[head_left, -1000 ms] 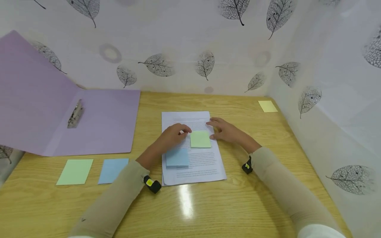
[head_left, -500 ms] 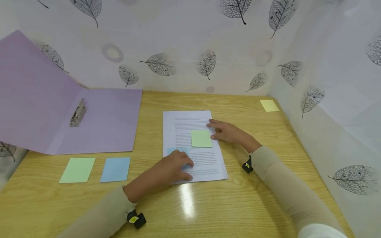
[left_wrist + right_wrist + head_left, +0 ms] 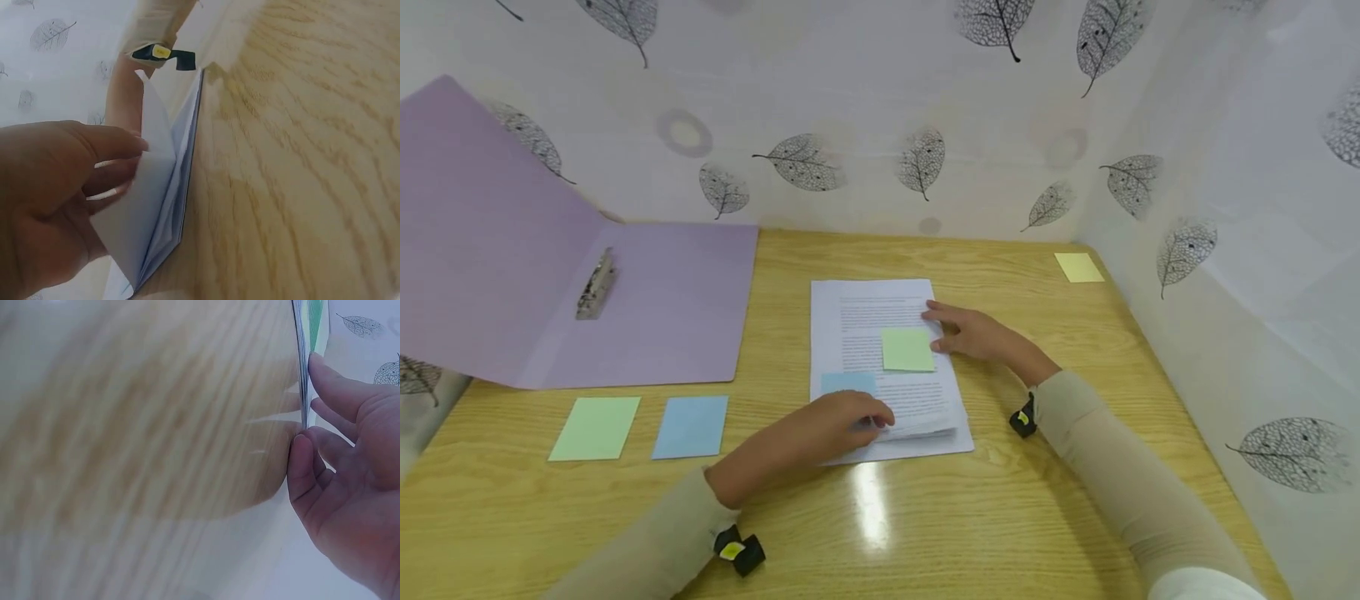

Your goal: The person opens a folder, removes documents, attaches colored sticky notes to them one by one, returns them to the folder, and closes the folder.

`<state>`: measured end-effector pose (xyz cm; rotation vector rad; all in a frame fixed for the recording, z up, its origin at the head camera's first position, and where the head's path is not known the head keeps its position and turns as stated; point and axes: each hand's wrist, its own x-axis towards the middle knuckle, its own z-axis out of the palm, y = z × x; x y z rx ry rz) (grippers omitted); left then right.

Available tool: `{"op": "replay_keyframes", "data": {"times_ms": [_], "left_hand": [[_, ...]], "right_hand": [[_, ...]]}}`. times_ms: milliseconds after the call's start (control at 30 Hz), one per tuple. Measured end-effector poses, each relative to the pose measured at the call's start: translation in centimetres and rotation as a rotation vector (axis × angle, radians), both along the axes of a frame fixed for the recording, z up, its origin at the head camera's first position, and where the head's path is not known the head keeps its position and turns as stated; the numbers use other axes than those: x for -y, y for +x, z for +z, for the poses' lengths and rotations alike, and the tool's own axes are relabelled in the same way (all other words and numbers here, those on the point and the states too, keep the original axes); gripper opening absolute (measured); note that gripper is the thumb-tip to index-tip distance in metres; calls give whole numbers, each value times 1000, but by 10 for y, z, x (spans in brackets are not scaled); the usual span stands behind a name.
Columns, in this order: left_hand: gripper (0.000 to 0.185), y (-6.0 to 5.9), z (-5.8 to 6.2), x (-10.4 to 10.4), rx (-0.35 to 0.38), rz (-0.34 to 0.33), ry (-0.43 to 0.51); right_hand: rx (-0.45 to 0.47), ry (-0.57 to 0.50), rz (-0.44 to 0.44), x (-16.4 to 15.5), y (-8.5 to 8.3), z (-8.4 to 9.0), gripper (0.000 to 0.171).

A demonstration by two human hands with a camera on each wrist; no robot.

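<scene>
A stack of printed paper [image 3: 826,333] lies on the wooden table. My left hand [image 3: 827,427] pinches the bottom edge of its top sheet [image 3: 134,212], which is lifted and bowed above the pages below. Stuck on that sheet are a green sticky note [image 3: 907,349] near the right edge and a blue sticky note [image 3: 847,382], partly covered by my left hand. At the stack's right edge rests my right hand [image 3: 976,335], its fingers spread and loosely bent; in the right wrist view its fingertips [image 3: 317,362] touch the paper edges.
An open purple folder [image 3: 677,308] with a metal clip [image 3: 597,287] lies at the left. Before it are a loose green note [image 3: 595,428] and a loose blue note [image 3: 690,427]. One yellow note [image 3: 1078,267] sits at the back right corner. Leaf-patterned cloth backs the table.
My left hand has come down from the middle of the page to its bottom edge and raised the top sheet there. The right hand stays in place.
</scene>
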<state>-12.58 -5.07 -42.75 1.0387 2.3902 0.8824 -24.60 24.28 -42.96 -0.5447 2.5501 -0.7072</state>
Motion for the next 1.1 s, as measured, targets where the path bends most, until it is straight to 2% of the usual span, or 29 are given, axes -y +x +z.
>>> {"op": "replay_keyframes", "data": {"times_ms": [133,267,333,433,567,633,700,767,900,1100], "left_hand": [[30,-3,2,2,65,24,61],[35,-8,6,6,66,64,135],[37,-10,10,10,55,92,188],[37,-14,16,18,-11,127,283],[31,-20,25,31,-72,197,357],[29,-24,30,37,-38,254,374],[27,-26,34,43,12,310,395],[26,-29,38,49,55,357,415],[26,-34,43,58,112,421,449],[31,-36,44,68,128,453,475]], "right_hand": [[8,-25,-1,-1,0,0,62],[24,-65,-14,-6,-2,1,59],[46,-94,-47,-9,-3,1,55],[78,-185,-141,-13,-2,3,46],[74,-336,-328,-19,3,8,39],[51,-365,-392,-22,9,10,36],[41,-363,-408,-24,14,10,35],[27,-313,-360,-23,20,9,34],[-31,-175,-207,-19,29,5,37],[-129,9,-15,-12,36,2,58]]}}
